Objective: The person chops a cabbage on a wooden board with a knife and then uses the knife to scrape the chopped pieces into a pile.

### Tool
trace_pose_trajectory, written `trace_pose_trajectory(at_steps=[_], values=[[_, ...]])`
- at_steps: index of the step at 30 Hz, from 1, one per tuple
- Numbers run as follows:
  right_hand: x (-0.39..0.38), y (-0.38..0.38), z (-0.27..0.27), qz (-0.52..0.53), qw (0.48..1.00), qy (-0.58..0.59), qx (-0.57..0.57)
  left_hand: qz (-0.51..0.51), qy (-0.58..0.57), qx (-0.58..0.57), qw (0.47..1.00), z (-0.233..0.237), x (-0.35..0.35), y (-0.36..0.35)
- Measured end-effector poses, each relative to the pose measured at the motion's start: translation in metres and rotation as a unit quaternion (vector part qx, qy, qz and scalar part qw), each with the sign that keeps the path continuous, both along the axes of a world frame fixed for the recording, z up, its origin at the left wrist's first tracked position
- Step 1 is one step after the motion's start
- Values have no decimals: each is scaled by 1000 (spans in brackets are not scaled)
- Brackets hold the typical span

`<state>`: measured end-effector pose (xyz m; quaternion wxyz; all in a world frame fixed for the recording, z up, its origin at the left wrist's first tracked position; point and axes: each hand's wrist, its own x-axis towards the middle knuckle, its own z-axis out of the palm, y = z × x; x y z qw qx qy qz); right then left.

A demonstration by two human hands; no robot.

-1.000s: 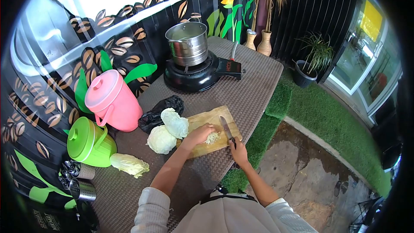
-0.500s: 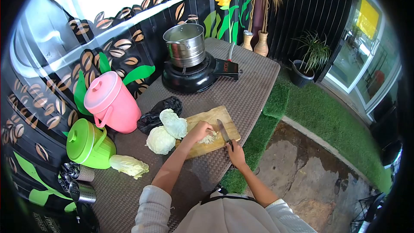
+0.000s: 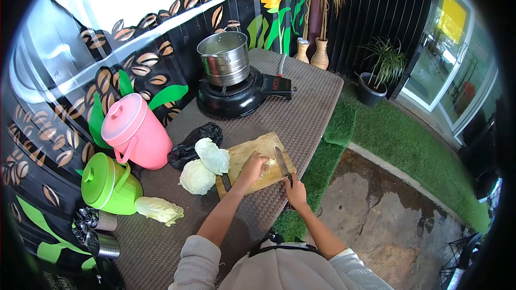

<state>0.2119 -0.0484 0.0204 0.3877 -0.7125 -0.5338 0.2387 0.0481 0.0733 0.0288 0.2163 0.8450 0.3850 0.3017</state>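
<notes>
A wooden chopping board [image 3: 252, 150] lies near the table's right edge. My left hand [image 3: 253, 168] is over it, its bent fingers closed on pale shredded cabbage [image 3: 272, 161]; part of the shreds is hidden under the fingers. My right hand [image 3: 295, 190] grips the dark handle of a kitchen knife [image 3: 281, 160], whose blade lies along the right part of the board, beside the shreds. Left of the board sit a cabbage [image 3: 197, 177] and a loose cabbage leaf [image 3: 213, 156] leaning on it. A dark slot or strip [image 3: 226, 182] shows at the board's left end.
A steel pot [image 3: 223, 59] stands on a black portable stove [image 3: 231, 99] at the back. A black plastic bag [image 3: 188, 147], pink jug [image 3: 141, 131], green jug [image 3: 110, 185], napa cabbage [image 3: 160, 210] and metal utensil holders [image 3: 103, 243] line the left. The woven-pattern table [image 3: 309, 113] ends at my right.
My left hand has shifted slightly on the board toward the knife side, and the shreds are bunched closer to the blade. The knife stays in my right hand. The view has tilted slightly.
</notes>
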Motion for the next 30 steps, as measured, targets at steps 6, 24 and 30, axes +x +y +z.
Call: trace_pose_trajectory(at_steps=[6,24,30], values=[[-5,-1,8,28,994,-103,-36,-4,9,62,998,21,-9,-19],[-21,32,8,111,956,-238,-132,71,-25,71,995,-29,4,-18],[-16,43,35,154,952,-224,-143,62,71,105,990,-25,3,-19]])
